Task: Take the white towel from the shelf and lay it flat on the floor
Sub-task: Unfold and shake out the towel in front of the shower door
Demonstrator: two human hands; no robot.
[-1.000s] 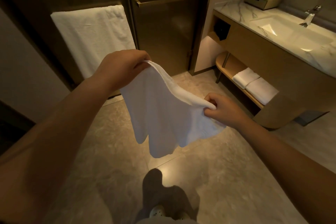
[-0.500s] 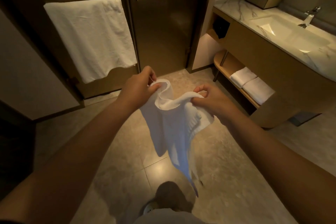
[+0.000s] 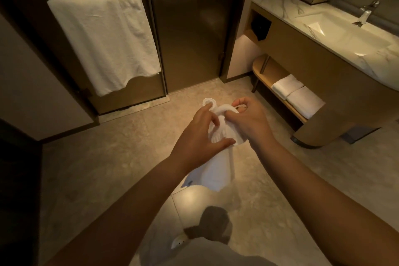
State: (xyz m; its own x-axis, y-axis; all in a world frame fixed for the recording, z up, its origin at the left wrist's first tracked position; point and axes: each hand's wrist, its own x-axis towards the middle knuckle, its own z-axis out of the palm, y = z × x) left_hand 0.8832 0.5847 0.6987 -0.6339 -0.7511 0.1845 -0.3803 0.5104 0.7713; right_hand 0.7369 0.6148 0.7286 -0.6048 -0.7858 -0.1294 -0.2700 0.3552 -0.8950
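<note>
A small white towel [image 3: 218, 170] hangs bunched in the air above the tiled floor [image 3: 108, 157], in the middle of the head view. My right hand [image 3: 248, 121] pinches its upper edge. My left hand [image 3: 200, 136] touches the towel right beside it, fingers spread over the cloth, thumb pressed under it. Both hands are close together, almost touching. The towel's lower part dangles below my left wrist, off the floor. The low wooden shelf [image 3: 272, 75] under the vanity is to the right of my hands.
Two folded white towels [image 3: 295, 93] lie on the shelf. A large white towel [image 3: 103, 41] hangs on the bar of the glass door [image 3: 190, 34] ahead. The sink counter [image 3: 345, 34] stands at right. My foot [image 3: 183, 239] is on the floor below.
My hands have come together and moved lower and away from me. The towel, spread between them a second ago, is now gathered into a bunch.
</note>
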